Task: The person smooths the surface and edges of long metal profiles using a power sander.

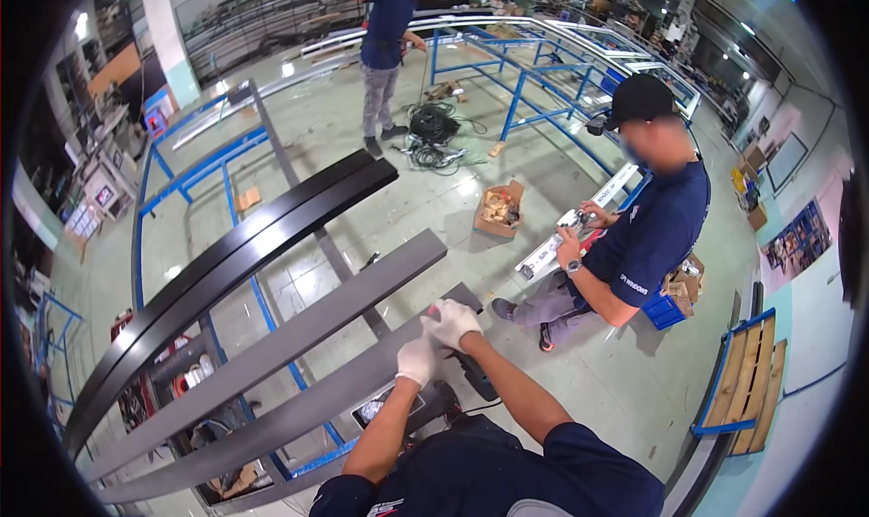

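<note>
Two gloved hands work at the near end of the lowest grey profile (335, 381), which lies lengthwise across the table (262, 301), nearest the body. Beside it, farther out, lie a second grey profile (299, 331) and a black profile (272, 230).

Procedure:
1. The left hand (417, 361) best serves as the steady. Bear down through the palm, in line with the profile, to limit roll.
2. Use the fingertips of the right hand (452, 324) for fine control at the small red item (434, 312). Apply light, even pressure; a sideways push could scuff the surface or slew the end.
3. Leave clearance between forearms and the black tool (477, 377) below; a snag could disturb the work.

Grip state: the left fingers are bent inward over the profile; whether they clamp it cannot be told. The right fingers are curled close to the red item; whether they pinch it cannot be told either.

Pose: both arms reach forward from the body and converge. The left forearm rises to its wrist; the right forearm slants inward, elbow outward, placing its hand slightly farther forward. The hands are side by side, near touching, with backs upward.
</note>
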### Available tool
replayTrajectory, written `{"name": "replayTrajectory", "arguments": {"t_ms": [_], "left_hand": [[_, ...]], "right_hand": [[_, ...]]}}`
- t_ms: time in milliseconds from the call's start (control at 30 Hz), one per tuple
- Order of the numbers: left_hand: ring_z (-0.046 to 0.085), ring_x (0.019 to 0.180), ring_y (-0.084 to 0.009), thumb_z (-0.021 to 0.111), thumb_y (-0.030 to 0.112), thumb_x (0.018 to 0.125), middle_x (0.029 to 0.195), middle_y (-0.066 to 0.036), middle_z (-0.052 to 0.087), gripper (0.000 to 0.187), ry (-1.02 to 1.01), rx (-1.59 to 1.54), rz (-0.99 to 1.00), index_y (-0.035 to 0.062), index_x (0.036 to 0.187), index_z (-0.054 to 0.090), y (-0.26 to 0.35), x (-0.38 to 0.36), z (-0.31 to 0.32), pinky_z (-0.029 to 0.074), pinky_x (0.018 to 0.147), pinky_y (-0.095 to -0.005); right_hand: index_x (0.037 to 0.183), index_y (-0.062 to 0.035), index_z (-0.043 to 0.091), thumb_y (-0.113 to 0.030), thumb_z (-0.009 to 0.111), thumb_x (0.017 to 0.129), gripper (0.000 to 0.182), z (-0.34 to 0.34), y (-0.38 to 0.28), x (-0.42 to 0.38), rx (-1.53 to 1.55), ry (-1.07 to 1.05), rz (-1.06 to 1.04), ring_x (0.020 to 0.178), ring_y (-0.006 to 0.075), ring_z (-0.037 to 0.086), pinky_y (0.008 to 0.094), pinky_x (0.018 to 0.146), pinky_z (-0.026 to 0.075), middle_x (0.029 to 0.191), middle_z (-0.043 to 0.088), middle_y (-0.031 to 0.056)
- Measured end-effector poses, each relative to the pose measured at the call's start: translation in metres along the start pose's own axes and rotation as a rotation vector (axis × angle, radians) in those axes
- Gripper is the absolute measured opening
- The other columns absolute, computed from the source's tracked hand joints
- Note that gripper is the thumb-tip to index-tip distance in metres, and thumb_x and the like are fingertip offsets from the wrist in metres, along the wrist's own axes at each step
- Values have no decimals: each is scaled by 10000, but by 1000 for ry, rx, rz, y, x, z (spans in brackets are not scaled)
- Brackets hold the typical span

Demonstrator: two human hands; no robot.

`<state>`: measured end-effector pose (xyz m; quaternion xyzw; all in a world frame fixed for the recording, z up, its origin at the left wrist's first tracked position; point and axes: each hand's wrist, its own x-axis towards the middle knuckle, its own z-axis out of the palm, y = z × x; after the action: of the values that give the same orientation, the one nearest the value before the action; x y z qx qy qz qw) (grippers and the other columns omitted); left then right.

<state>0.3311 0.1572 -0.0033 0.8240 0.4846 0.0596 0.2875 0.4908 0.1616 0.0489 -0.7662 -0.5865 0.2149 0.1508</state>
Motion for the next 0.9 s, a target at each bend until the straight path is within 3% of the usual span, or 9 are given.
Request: {"name": "replayTrajectory", "arguments": {"t_ms": [67,233,400,600,633,833,900], "left_hand": [[799,912,-461,802,623,970,986,-227,821,777,-24,5,61,11,1423,647,28,33,5,620,806,-587],[796,955,-457,832,601,952,1034,-236,821,856,-76,39,128,14,1519,574,62,86,18,613,833,-575],[792,963,-467,829,618,950,1028,-246,817,815,-80,10,77,18,1459,614,39,63,14,614,831,-581],[796,979,-467,829,622,946,1030,-260,816,683,-16,20,-95,50,1305,725,-38,-39,-12,621,859,-581],[801,880,-452,851,562,924,897,-244,805,559,89,27,-122,8,994,822,-52,-62,-15,623,832,-576],[797,890,-468,889,413,840,897,-264,799,407,246,-27,-374,17,922,844,-149,-192,-41,631,855,-577],[809,865,-440,922,394,858,885,-230,813,375,305,-38,-455,38,932,832,-181,-235,-48,638,818,-556]], "right_hand": [[1222,-112,784,-580,727,991,525,-26,29,17,44,-20,82,1167,438,763,531,1040,599,1241,796,220],[1209,-107,795,-599,703,977,552,-48,77,47,32,28,119,1188,426,758,532,1056,587,1239,800,225],[1206,-101,796,-590,702,976,549,-36,55,37,40,1,93,1182,421,763,525,1050,592,1228,801,217],[1260,-111,782,-614,710,998,572,9,-56,-16,-42,-111,2,1175,405,773,528,1043,607,1265,784,180],[1274,-111,776,-607,698,1013,566,19,-76,-25,6,-161,-41,1185,400,770,524,1048,605,1269,781,178],[1311,-113,750,-555,646,1076,511,114,-190,-82,112,-306,-324,1271,392,721,522,1090,582,1330,739,174],[1296,-109,745,-546,647,1075,499,141,-230,-96,149,-389,-406,1265,401,720,525,1082,582,1309,737,173]]}}
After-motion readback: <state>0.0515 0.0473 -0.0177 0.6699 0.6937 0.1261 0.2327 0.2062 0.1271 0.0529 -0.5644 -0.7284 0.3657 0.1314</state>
